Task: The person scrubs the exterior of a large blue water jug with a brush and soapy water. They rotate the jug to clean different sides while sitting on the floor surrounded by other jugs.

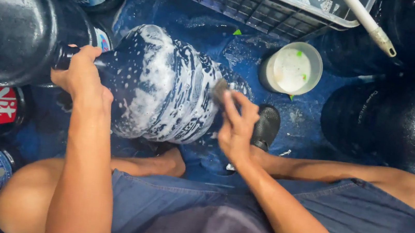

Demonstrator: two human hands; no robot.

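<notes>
A large blue water jug [161, 88] lies on its side on the wet blue floor, covered in white soap foam. My left hand [81, 73] grips the jug's neck at its left end. Against the jug's right side, my right hand [236, 125] presses a small grey scrub pad [219, 89]. I am crouched, with my knees to either side and a dark shoe [267, 126] just right of the jug.
Several dark blue jugs [10, 21] crowd the left and right [389, 121] edges. A white bowl [293, 69] of soapy water stands beyond the jug. A grey plastic crate [262, 5] and a white pipe [367, 20] lie at the top.
</notes>
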